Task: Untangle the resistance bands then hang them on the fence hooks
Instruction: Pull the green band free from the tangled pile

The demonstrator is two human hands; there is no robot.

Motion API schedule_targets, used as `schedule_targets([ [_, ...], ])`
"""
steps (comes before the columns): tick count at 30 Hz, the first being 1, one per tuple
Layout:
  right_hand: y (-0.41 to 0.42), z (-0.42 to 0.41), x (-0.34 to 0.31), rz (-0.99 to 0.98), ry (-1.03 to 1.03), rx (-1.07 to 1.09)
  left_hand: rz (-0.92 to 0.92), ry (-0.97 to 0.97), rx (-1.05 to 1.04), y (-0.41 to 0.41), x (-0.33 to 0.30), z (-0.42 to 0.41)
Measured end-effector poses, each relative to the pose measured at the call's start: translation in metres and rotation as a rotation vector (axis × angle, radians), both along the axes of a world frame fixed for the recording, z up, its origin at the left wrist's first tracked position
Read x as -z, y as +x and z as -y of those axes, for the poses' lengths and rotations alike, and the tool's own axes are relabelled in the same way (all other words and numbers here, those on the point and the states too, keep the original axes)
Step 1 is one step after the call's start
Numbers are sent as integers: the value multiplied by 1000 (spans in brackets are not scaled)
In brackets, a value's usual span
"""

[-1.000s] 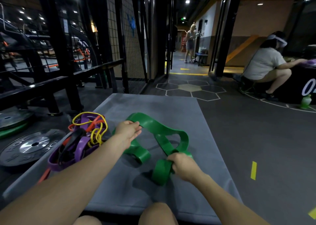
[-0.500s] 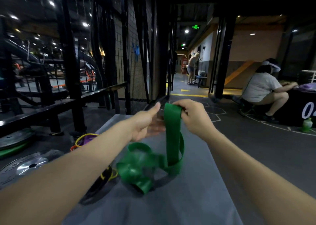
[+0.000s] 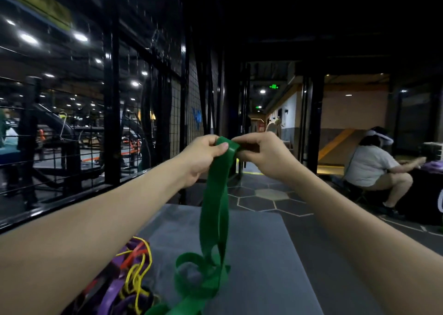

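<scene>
left hand (image 3: 203, 157) raised, pinching | right hand (image 3: 263, 152) raised, pinching

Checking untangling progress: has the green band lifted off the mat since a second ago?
Yes. The green band has risen from the grey mat; both hands pinch its top, its lower coils trailing there.

One head-worn wide-angle camera looks forward and slightly down along both outstretched forearms. It sits close above the flat grey padded mat (image 3: 251, 254). The black wire-mesh fence (image 3: 134, 113) runs along its left.

I see open air right of the black mesh fence (image 3: 115, 132), above the grey mat (image 3: 259, 254). The hanging green band (image 3: 214, 209) blocks the middle; the tangled band pile (image 3: 129, 281) crowds the mat's fence-side edge.
</scene>
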State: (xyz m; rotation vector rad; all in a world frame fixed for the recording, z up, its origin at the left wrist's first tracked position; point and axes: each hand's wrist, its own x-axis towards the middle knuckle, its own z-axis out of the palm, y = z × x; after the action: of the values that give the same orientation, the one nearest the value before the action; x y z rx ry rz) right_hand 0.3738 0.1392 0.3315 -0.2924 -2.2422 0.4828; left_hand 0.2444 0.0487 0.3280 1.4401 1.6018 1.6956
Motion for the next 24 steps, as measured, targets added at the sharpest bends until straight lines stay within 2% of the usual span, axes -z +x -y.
schedule_targets([
  [2,-7,2,7,-2,-132,-90,73,18,24,-9,-4,7],
  [6,-34,3,15,81,-153,-48,196,43,138,-27,-23,24],
  [10,-57,14,12,34,-537,-361,163,3,197,-37,-38,41],
  [12,-63,19,8,20,-578,-413,128,9,218,-44,-43,50],
  [15,-67,21,-1,-18,-463,-272,-73,-67,148,-57,-51,63],
  [18,-65,11,-10,-52,-100,131,-353,-211,-66,-61,-55,69],
  [20,-59,10,-19,-140,50,306,-596,-254,-278,-57,-55,68],
  [22,-53,16,-29,-259,154,375,-740,-188,-458,-52,-54,62],
  [24,-50,23,-40,-330,264,397,-752,-110,-521,-47,-56,55],
])
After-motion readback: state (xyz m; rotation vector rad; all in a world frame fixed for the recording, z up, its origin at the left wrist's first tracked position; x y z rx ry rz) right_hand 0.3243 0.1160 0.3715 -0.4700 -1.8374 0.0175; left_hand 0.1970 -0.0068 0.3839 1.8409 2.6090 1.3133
